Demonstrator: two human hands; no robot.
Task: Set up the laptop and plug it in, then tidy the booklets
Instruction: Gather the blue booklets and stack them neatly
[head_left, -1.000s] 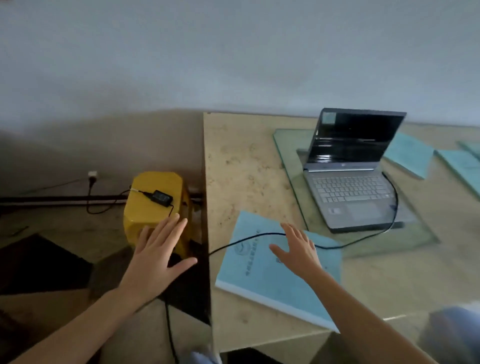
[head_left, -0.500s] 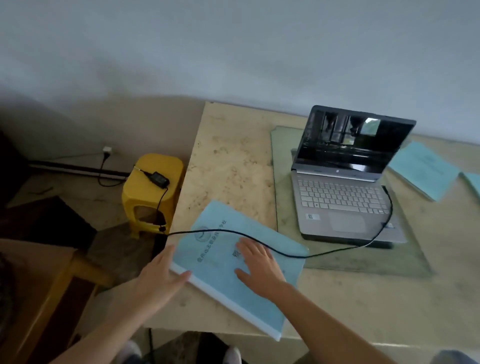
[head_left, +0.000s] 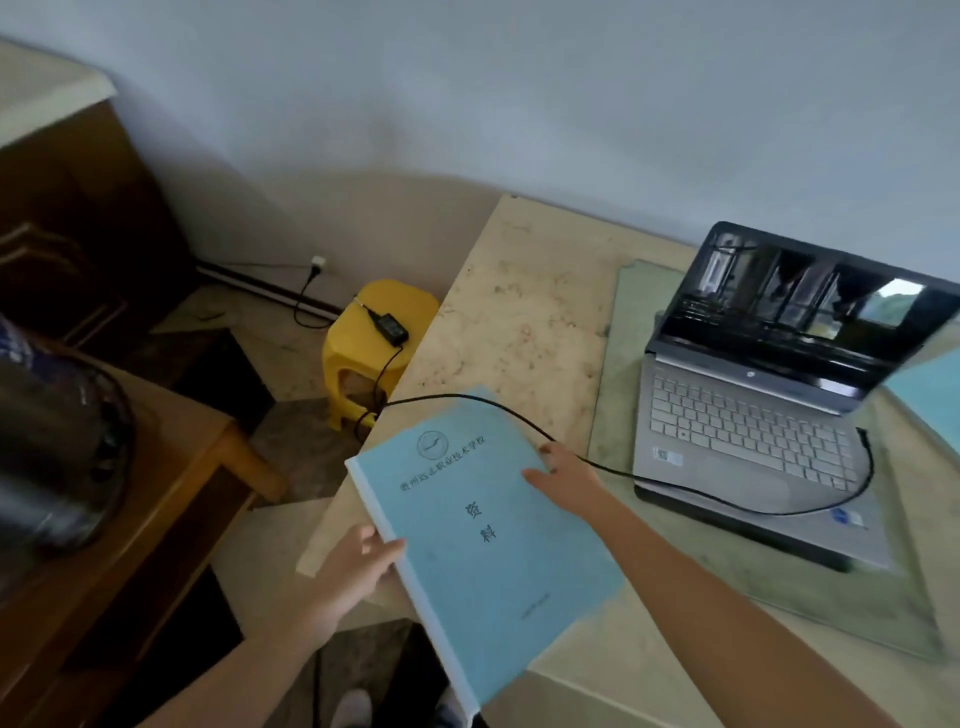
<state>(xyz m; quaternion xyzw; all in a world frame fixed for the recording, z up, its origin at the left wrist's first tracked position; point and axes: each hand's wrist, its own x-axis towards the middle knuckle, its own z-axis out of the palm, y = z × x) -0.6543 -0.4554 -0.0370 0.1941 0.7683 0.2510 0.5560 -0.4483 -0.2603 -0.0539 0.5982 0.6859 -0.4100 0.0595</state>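
Note:
A thick light-blue booklet (head_left: 483, 540) lies at the table's near left corner and overhangs the edge. My left hand (head_left: 358, 564) grips its spine edge, thumb on top. My right hand (head_left: 569, 478) presses flat on its far right corner. A silver laptop (head_left: 753, 431) stands open with a dark screen on a glass sheet (head_left: 618, 364). Its black cable (head_left: 727, 501) is plugged into the laptop's right side and runs across the booklet's top and off the table. The cable's adapter brick (head_left: 390, 327) rests on a yellow stool (head_left: 374, 353). Another blue booklet (head_left: 930, 389) shows at the right edge.
The cable continues to a wall socket (head_left: 318, 262) near the floor. A wooden side table (head_left: 156, 499) with a dark round object (head_left: 57, 452) stands at the left, and a dark cabinet (head_left: 78, 223) is behind it. The beige stone table (head_left: 519, 322) ends just left of the booklet.
My left hand has moved from beside the table to grip the booklet's spine edge. The booklet has turned and slid toward me over the table edge. The camera has swung left and down.

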